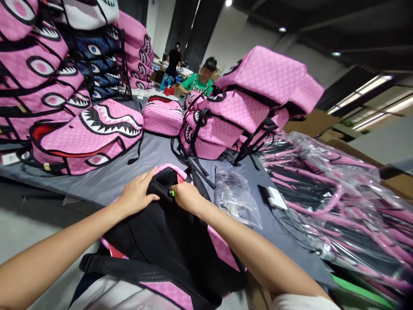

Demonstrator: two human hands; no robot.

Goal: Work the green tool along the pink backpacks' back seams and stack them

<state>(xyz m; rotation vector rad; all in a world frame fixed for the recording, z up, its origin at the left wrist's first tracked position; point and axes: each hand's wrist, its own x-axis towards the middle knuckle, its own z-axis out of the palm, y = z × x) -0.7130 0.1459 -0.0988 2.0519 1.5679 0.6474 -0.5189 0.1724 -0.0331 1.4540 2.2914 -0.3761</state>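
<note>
A pink checkered backpack with a black back panel (167,232) leans toward me over the table's near edge. My left hand (138,194) grips the black fabric near its pink top edge, with the thumb on the near side. My right hand (187,197) is closed around a small green-and-black tool (173,193) at the same top end; most of it is hidden in the fist, so its kind does not show. A bit of red shows beside the right hand. One black shoulder strap (122,269) lies across the lower part of the bag.
Pink shark-face backpacks are stacked at left (48,66) and right (238,107); another backpack (93,137) lies at mid-left. A plastic bag (237,196), a white box-like device (276,198) with cables and plastic-wrapped backpacks (342,193) are on the right. Two people are at the back.
</note>
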